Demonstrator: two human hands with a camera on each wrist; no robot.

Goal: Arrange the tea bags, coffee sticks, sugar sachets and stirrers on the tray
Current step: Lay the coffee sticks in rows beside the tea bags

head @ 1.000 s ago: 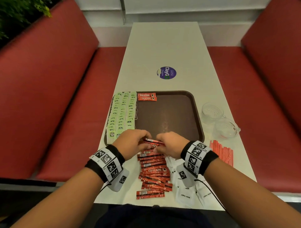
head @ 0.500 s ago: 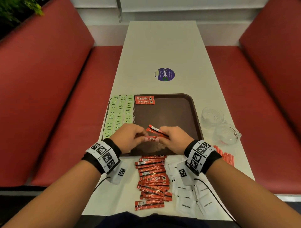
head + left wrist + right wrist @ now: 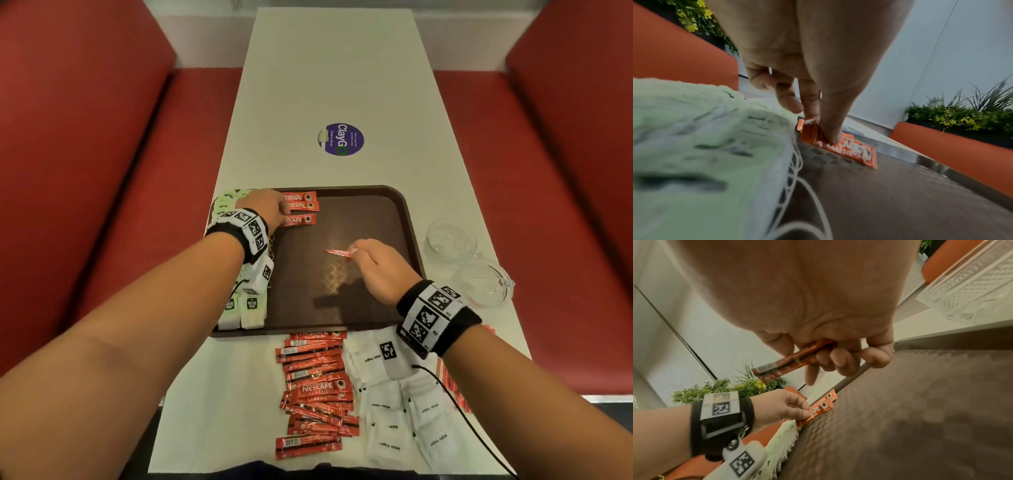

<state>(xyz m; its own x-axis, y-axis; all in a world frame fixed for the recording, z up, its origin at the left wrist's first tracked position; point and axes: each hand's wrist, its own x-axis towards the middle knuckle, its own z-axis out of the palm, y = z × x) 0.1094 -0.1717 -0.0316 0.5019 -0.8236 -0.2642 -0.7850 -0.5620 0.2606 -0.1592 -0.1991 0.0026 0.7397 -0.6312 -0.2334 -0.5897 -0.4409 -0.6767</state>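
On the brown tray [image 3: 346, 305], two coffee sticks [image 3: 303, 202] lie at the far left, beside rows of green tea bags [image 3: 245, 308]. My left hand [image 3: 282, 219] pinches the end of a third coffee stick [image 3: 849, 150] that lies flat on the tray just below those two. My right hand [image 3: 352, 251] hovers over the tray's middle and grips a red coffee stick [image 3: 789, 364] by one end. I cannot tell whether it holds more than one. Loose coffee sticks [image 3: 315, 387], white sugar sachets [image 3: 397, 414] and red stirrers [image 3: 452, 387] lie on the table in front of the tray.
Two glass bowls [image 3: 450, 238] [image 3: 486, 284] stand on the table right of the tray. A round purple sticker [image 3: 340, 139] lies beyond it. Red bench seats [image 3: 102, 171] flank the long white table [image 3: 329, 68]. A cable [image 3: 459, 407] runs from my right wristband over the sachets.
Both hands rose from the pile with coffee sticks. The left hand went to the tray's far left and laid one below the two there. The right hand holds another over the tray's middle.
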